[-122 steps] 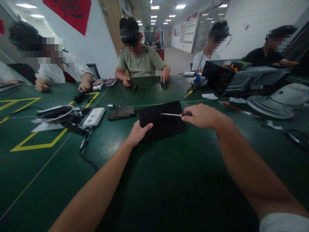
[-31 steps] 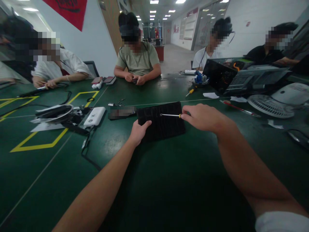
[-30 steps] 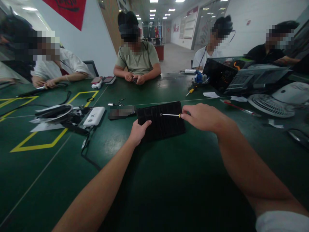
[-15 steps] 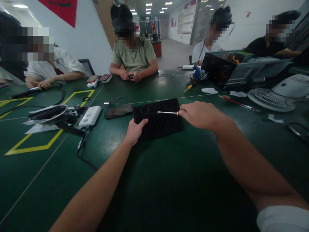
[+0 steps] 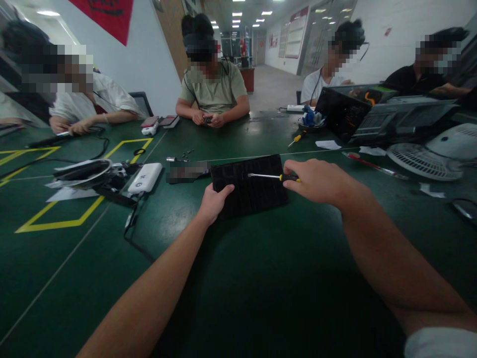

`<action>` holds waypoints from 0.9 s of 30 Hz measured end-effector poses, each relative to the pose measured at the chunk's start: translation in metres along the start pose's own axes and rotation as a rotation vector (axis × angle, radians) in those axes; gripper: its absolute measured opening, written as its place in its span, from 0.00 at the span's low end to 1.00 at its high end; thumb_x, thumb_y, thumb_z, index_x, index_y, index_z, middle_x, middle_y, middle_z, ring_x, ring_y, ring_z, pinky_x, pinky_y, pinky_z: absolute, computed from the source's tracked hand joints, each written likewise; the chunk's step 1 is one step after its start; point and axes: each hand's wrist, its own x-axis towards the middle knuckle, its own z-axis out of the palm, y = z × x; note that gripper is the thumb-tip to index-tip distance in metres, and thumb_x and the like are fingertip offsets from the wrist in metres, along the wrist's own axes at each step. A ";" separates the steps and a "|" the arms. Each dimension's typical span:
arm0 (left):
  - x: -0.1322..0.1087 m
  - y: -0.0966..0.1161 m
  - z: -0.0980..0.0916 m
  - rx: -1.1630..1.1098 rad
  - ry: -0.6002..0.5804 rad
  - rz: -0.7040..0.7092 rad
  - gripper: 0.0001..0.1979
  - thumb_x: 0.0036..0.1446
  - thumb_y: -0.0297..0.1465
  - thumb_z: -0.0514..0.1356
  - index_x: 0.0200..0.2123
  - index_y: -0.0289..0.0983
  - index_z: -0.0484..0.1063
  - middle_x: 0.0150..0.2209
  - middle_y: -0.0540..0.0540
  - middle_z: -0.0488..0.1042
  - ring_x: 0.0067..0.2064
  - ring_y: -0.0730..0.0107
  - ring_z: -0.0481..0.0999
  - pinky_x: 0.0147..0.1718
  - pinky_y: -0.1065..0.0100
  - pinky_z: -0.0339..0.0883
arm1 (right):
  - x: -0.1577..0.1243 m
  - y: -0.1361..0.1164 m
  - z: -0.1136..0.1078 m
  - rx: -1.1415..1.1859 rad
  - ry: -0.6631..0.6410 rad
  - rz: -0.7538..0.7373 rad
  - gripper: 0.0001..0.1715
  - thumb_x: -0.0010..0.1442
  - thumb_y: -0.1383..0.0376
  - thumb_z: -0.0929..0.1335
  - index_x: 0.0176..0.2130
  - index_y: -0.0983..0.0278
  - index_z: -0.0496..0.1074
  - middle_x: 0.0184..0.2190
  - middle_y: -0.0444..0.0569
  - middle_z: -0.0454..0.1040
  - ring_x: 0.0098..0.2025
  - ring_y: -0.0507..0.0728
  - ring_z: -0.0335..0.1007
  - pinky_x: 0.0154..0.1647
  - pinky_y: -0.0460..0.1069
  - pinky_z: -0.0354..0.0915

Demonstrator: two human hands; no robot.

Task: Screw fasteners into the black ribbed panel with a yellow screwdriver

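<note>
A flat black panel (image 5: 257,191) lies on the green table (image 5: 238,278) in front of me. My left hand (image 5: 214,201) grips its near left corner, thumb on top. My right hand (image 5: 320,181) is closed round the black and yellow handle of a screwdriver (image 5: 270,176). The metal shaft points left and its tip rests on the upper middle of the panel.
A white power bank (image 5: 145,177), cables and a grey dish (image 5: 84,171) lie to the left. Small screws (image 5: 185,154) sit beyond the panel. An opened laptop (image 5: 376,117), a white fan grille (image 5: 423,161) and another screwdriver (image 5: 295,139) are on the right. Several people sit around the table.
My right hand has slid back along the screwdriver so more of the handle shows; its tip stays on the panel. The left hand keeps its hold. The view shifted slightly.
</note>
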 end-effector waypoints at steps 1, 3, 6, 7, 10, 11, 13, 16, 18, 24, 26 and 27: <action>0.000 0.000 0.000 -0.003 -0.007 0.000 0.20 0.46 0.35 0.78 0.43 0.37 0.82 0.46 0.38 0.88 0.53 0.44 0.87 0.59 0.44 0.80 | 0.000 0.000 0.000 0.002 0.002 -0.001 0.20 0.73 0.52 0.66 0.58 0.56 0.76 0.51 0.58 0.84 0.48 0.70 0.79 0.43 0.58 0.66; 0.000 0.000 0.000 -0.004 -0.009 -0.002 0.19 0.47 0.35 0.77 0.43 0.37 0.82 0.46 0.38 0.88 0.53 0.44 0.87 0.59 0.44 0.80 | -0.001 0.001 -0.001 -0.002 0.003 -0.002 0.20 0.73 0.52 0.67 0.58 0.55 0.77 0.50 0.57 0.84 0.47 0.70 0.79 0.43 0.58 0.66; 0.002 -0.001 -0.001 -0.003 0.000 0.002 0.18 0.49 0.33 0.77 0.43 0.37 0.82 0.46 0.38 0.88 0.53 0.44 0.87 0.60 0.43 0.80 | -0.001 0.001 -0.003 -0.016 0.007 -0.003 0.20 0.72 0.53 0.67 0.57 0.56 0.78 0.49 0.57 0.83 0.46 0.70 0.79 0.43 0.59 0.65; 0.002 -0.002 -0.001 -0.005 -0.001 0.003 0.18 0.49 0.33 0.77 0.43 0.37 0.82 0.46 0.38 0.88 0.53 0.44 0.88 0.60 0.43 0.80 | -0.001 0.000 -0.003 -0.018 0.010 -0.005 0.20 0.72 0.53 0.67 0.57 0.56 0.78 0.49 0.57 0.84 0.47 0.70 0.79 0.42 0.59 0.65; 0.002 -0.001 -0.001 -0.009 -0.013 -0.001 0.18 0.49 0.33 0.77 0.44 0.37 0.82 0.47 0.38 0.88 0.53 0.44 0.87 0.60 0.43 0.80 | -0.001 0.000 -0.002 -0.020 0.016 -0.017 0.19 0.73 0.53 0.67 0.57 0.56 0.78 0.50 0.57 0.84 0.48 0.71 0.79 0.42 0.58 0.64; 0.001 0.000 -0.001 -0.007 -0.014 -0.004 0.19 0.49 0.33 0.77 0.44 0.37 0.82 0.47 0.38 0.88 0.54 0.44 0.87 0.60 0.43 0.80 | -0.001 0.000 -0.002 -0.019 0.018 -0.023 0.19 0.73 0.53 0.67 0.57 0.56 0.78 0.50 0.58 0.84 0.48 0.71 0.79 0.41 0.58 0.64; -0.001 0.001 -0.001 -0.003 -0.013 -0.007 0.19 0.50 0.33 0.77 0.45 0.37 0.82 0.48 0.38 0.88 0.55 0.44 0.87 0.61 0.43 0.80 | -0.001 0.000 -0.002 -0.015 0.019 -0.031 0.20 0.73 0.53 0.67 0.57 0.56 0.78 0.50 0.58 0.84 0.48 0.71 0.79 0.41 0.58 0.64; -0.002 0.003 0.000 0.001 -0.013 -0.016 0.19 0.49 0.33 0.77 0.45 0.37 0.82 0.48 0.37 0.87 0.55 0.43 0.87 0.61 0.43 0.79 | -0.001 -0.001 -0.001 -0.005 0.014 -0.035 0.20 0.72 0.53 0.67 0.57 0.57 0.79 0.50 0.58 0.84 0.48 0.72 0.79 0.42 0.59 0.65; -0.002 0.003 0.000 0.002 -0.007 -0.021 0.19 0.49 0.34 0.77 0.45 0.37 0.82 0.48 0.38 0.87 0.54 0.43 0.87 0.60 0.43 0.80 | -0.001 -0.002 -0.001 -0.002 0.022 -0.034 0.20 0.72 0.53 0.67 0.57 0.57 0.79 0.49 0.58 0.84 0.48 0.71 0.79 0.43 0.59 0.66; -0.001 0.001 0.000 -0.011 -0.001 -0.003 0.22 0.45 0.36 0.78 0.44 0.37 0.82 0.45 0.40 0.87 0.51 0.46 0.87 0.60 0.43 0.79 | -0.002 0.000 -0.002 0.014 0.037 -0.049 0.21 0.72 0.53 0.66 0.56 0.58 0.79 0.48 0.59 0.84 0.47 0.71 0.80 0.41 0.58 0.65; -0.002 0.001 0.000 -0.024 -0.005 0.002 0.23 0.44 0.36 0.79 0.43 0.37 0.82 0.44 0.41 0.87 0.51 0.47 0.87 0.60 0.43 0.79 | -0.002 0.002 -0.004 0.016 0.052 -0.049 0.21 0.73 0.53 0.65 0.56 0.58 0.79 0.48 0.59 0.84 0.47 0.71 0.80 0.41 0.58 0.64; -0.002 0.001 0.000 -0.030 -0.006 0.002 0.22 0.44 0.36 0.79 0.43 0.37 0.82 0.44 0.41 0.87 0.51 0.47 0.87 0.60 0.43 0.79 | -0.003 0.003 -0.005 0.015 0.062 -0.045 0.22 0.73 0.53 0.65 0.56 0.58 0.79 0.47 0.58 0.84 0.46 0.70 0.80 0.41 0.58 0.64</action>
